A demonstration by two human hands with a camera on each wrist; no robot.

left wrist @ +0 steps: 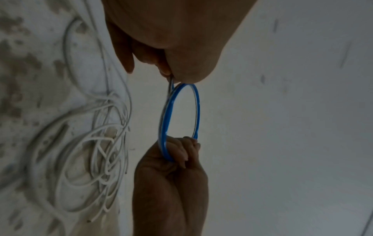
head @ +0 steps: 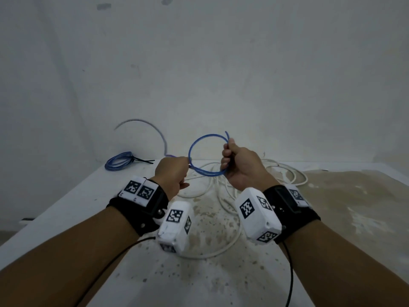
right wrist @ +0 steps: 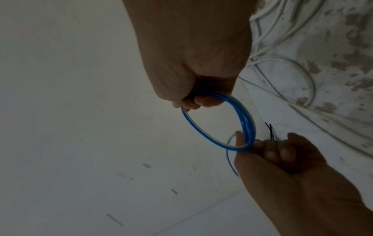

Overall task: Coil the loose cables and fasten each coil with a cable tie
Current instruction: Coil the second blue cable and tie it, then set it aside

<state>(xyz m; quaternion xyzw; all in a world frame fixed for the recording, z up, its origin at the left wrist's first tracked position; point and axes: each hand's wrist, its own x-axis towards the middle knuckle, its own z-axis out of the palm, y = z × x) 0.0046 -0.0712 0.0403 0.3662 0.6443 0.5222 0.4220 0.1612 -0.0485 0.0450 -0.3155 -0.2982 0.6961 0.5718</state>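
Above the table I hold a blue cable wound into a small loop. My right hand grips the loop's right side in a fist, and one short cable end pokes up past the thumb. My left hand pinches the cable at the loop's left side. The free tail arcs up and left from there. In the left wrist view my left hand pinches the loop at the top and my right hand grips it below. The right wrist view shows several turns of the loop between right hand and left hand.
A finished blue coil with black cable ties lies at the table's far left corner. Loose white cables sprawl tangled under and behind my hands. The white table is stained brown at the middle and right. A pale wall stands behind.
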